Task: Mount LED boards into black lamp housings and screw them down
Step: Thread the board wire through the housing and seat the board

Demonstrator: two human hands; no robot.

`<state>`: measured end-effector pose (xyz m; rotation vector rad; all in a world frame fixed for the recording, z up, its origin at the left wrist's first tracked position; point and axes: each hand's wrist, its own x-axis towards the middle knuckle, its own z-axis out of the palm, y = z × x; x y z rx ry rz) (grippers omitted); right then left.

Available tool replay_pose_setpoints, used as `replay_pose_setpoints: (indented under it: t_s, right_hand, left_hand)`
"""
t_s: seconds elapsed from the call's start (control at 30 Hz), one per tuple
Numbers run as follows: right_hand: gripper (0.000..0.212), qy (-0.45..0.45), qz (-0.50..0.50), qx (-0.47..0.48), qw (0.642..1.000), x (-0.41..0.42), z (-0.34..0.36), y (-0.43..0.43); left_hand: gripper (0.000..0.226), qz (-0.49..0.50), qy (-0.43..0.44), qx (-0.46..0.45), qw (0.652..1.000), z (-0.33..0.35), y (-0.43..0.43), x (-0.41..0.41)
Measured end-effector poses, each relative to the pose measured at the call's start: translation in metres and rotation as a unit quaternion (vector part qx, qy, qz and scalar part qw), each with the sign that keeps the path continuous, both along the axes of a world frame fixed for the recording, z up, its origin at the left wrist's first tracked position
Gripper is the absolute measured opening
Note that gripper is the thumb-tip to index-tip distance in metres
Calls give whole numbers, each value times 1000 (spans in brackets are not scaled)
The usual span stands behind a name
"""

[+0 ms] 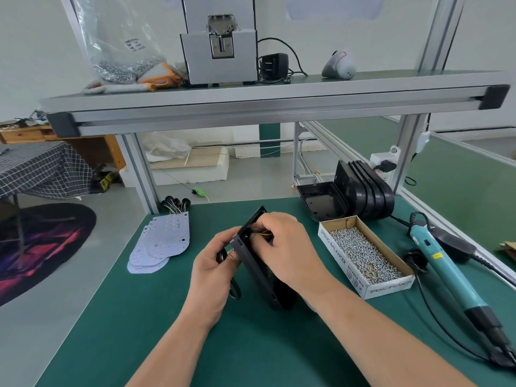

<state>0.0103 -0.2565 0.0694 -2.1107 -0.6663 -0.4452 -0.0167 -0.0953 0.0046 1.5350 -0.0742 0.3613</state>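
Holding the black lamp housing [257, 272] tilted on its edge above the desk [167, 331] at the centre of the frame, the left hand [212, 272] grips its lower side, so the open face turns toward the right hand [284, 247]. The right fingers [268, 220] curl inside and pinch the coloured wires [265, 234] — probably to route them before a board goes in. LED boards [164, 241] wait stacked at centre left; the screw box [339, 263] and screwdriver [446, 272] lie at the right, near for fastening.

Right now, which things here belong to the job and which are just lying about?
Job: housing, held; LED boards; spare housings; screw box; screwdriver.
Lying about, on the shelf: screw bag; adapter; gloves.
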Motion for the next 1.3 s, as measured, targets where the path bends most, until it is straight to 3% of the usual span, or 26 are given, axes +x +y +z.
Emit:
replay_pose_setpoints:
  t_s: [0.17, 0.3, 0.53, 0.67, 0.83, 0.97, 1.13, 1.3]
  right_hand:
    - [20, -40, 7, -117, 992, 1, 15, -3]
    - [23, -34, 28, -135, 990, 0, 20, -7]
    - [6, 13, 9, -51, 999, 1, 16, -6]
    - [22, 53, -28, 51, 997, 1, 7, -5]
    - [11, 48, 18, -29, 998, 7, 4, -10]
    - [8, 66, 25, -10, 997, 8, 5, -11]
    - [4, 96, 21, 63, 993, 6, 0, -5]
    - [8, 109, 44, 41, 992, 10, 0, -8]
  left_hand:
    - [44, 25, -8, 40, 999, 3, -4, -3]
    - [53, 38, -8, 56, 998, 7, -5, -3]
    - [52, 50, -21, 116, 992, 12, -5, -7]
    - [51, 61, -53, 115, 990, 16, -8, -11]
    - [56, 74, -39, 114, 990, 13, -3, -10]
    - [46, 65, -72, 143, 985, 14, -1, -10]
    - [55, 67, -125, 186, 972, 16, -4, -11]
    - [37, 75, -114, 169, 976, 15, -2, -11]
